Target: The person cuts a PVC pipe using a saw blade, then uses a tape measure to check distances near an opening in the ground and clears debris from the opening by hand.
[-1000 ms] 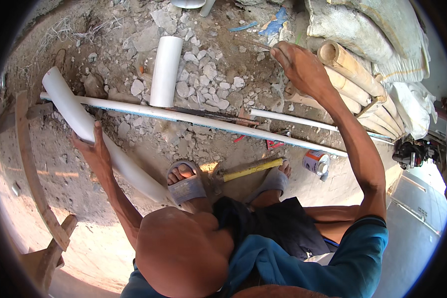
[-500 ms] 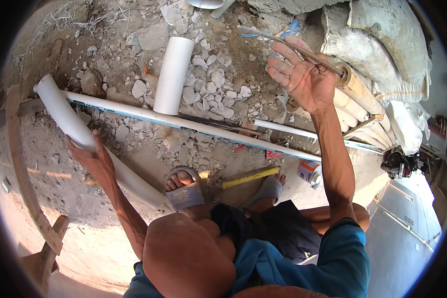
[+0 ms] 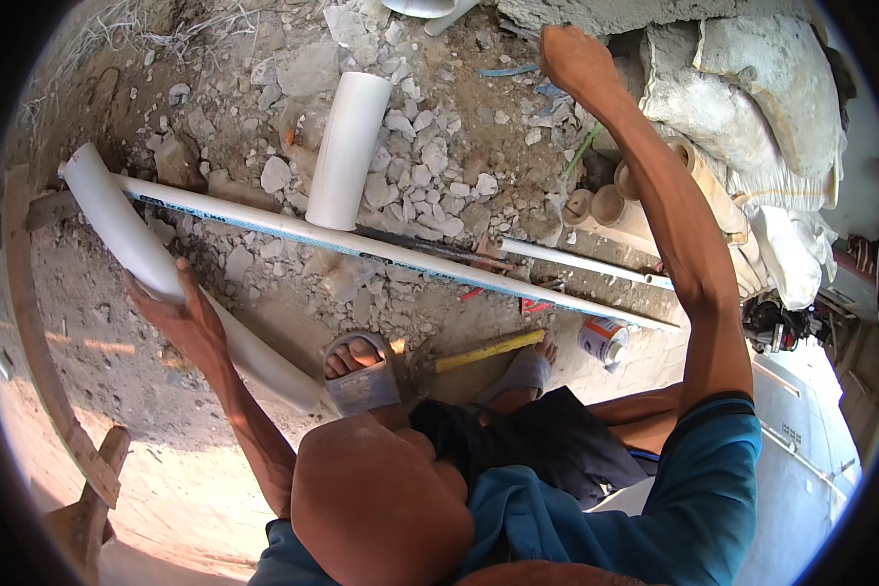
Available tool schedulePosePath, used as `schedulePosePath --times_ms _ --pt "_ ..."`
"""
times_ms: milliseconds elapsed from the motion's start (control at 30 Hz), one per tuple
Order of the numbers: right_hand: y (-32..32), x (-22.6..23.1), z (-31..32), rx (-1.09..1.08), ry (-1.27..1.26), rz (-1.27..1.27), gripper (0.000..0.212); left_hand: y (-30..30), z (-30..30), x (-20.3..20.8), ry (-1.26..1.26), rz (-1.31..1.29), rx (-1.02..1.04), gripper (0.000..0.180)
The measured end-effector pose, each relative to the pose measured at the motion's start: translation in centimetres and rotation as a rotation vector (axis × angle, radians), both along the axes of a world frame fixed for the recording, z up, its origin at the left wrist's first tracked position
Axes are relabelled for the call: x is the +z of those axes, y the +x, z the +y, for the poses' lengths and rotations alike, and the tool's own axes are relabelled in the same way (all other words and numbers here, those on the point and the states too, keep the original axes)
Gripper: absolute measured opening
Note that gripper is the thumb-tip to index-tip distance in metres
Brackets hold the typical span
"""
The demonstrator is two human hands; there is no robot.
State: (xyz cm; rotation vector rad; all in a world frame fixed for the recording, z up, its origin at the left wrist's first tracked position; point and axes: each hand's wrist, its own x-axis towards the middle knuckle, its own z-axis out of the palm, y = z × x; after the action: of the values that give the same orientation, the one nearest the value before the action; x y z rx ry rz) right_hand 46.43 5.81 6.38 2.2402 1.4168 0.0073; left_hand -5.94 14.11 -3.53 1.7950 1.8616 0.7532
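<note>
My left hand [image 3: 181, 313] is wrapped around a thick white plastic pipe [image 3: 249, 352], which slants from the far left down toward my left foot. Far out at the top right, my right hand [image 3: 576, 63] is closed in a fist beside the rough concrete edge; what it holds, if anything, is hidden. A long thin white pipe [image 3: 410, 256] lies across the ground, passing behind the thick one. Beyond it stands a short white pipe piece [image 3: 350, 146] among the rubble.
Broken concrete [image 3: 415, 181] covers the ground ahead. Bamboo poles [image 3: 698, 181] and filled sacks [image 3: 767, 83] are stacked at the right. Near my feet are a yellow-handled tool [image 3: 488, 352] and a small can [image 3: 603, 339]. Wooden boards [image 3: 29, 283] stand at the left.
My right hand has moved up and away, turning from an open palm with a thin stick across it to a fist. The stick no longer shows clearly. My left hand stays on the pipe.
</note>
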Motion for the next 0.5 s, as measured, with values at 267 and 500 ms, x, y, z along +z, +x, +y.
schedulePosePath --times_ms 267,500 --pt "1.9 -5.3 4.1 0.264 -0.222 0.004 0.021 0.4 -0.2 0.5 -0.037 -0.05 0.032 0.096" --pt "0.2 0.5 1.6 0.524 -0.465 0.138 0.021 -0.3 -0.2 0.0 -0.007 -0.026 0.013 0.095"
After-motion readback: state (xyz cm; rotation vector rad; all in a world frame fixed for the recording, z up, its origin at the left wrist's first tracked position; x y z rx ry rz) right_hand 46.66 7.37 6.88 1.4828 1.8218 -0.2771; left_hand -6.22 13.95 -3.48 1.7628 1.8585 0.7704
